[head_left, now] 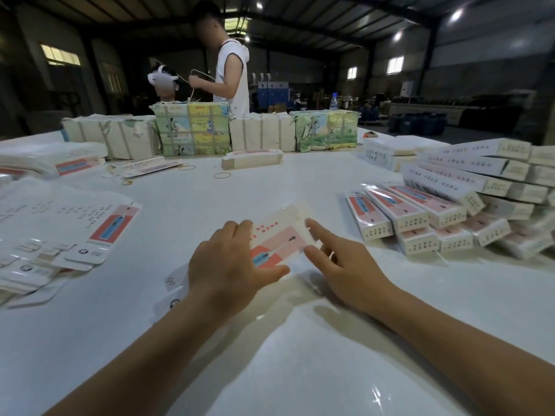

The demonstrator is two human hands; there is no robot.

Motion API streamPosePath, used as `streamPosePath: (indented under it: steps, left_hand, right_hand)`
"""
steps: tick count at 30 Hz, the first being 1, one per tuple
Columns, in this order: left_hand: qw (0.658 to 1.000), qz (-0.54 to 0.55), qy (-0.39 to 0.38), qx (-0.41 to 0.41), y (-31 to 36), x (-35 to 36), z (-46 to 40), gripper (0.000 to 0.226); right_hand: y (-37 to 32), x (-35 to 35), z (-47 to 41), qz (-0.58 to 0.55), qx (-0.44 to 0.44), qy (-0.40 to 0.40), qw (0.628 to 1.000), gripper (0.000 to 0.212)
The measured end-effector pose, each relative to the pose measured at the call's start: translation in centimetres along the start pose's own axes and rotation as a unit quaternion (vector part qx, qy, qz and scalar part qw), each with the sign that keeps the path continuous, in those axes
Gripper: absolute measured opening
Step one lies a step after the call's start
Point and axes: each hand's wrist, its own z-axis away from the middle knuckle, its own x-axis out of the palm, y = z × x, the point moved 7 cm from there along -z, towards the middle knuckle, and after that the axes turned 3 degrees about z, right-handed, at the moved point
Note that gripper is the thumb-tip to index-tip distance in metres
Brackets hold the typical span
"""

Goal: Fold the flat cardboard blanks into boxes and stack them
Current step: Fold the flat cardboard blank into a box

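A flat cardboard blank point(277, 238), white with a pink and red printed panel, lies on the white table point(210, 202) in front of me. My left hand point(231, 265) rests flat on its left part, fingers straight and thumb stretched along its near edge. My right hand point(339, 262) touches the blank's right edge with the index finger extended and the other fingers loosely bent. A pile of flat blanks point(54, 235) lies at the left. Folded boxes point(444, 205) are stacked in rows at the right.
Wrapped bundles of blanks point(192, 130) line the table's far side, with one loose folded box point(252, 159) and rubber bands point(221, 175) before them. Two people point(229, 70) stand behind the bundles. More flat blanks point(51, 160) sit at far left.
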Motion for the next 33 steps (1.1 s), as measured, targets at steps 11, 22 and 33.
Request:
streamPosePath:
  steps: [11, 22, 33]
  left_hand:
    - [0.998, -0.019, 0.035, 0.053, 2.4, -0.6, 0.6, 0.086]
    - [0.998, 0.001, 0.039, 0.046, 2.1, -1.2, 0.7, 0.089]
    - [0.998, -0.022, -0.033, 0.055, 1.6, -0.4, 0.6, 0.084]
  right_hand:
    - [-0.4, -0.1, 0.3, -0.254, 0.069, 0.054, 0.963, 0.011]
    - [0.6, -0.4, 0.2, -0.285, 0.111, 0.036, 0.952, 0.036]
    - [0.0, 0.0, 0.1, -0.447, 0.098, -0.117, 0.881, 0.013]
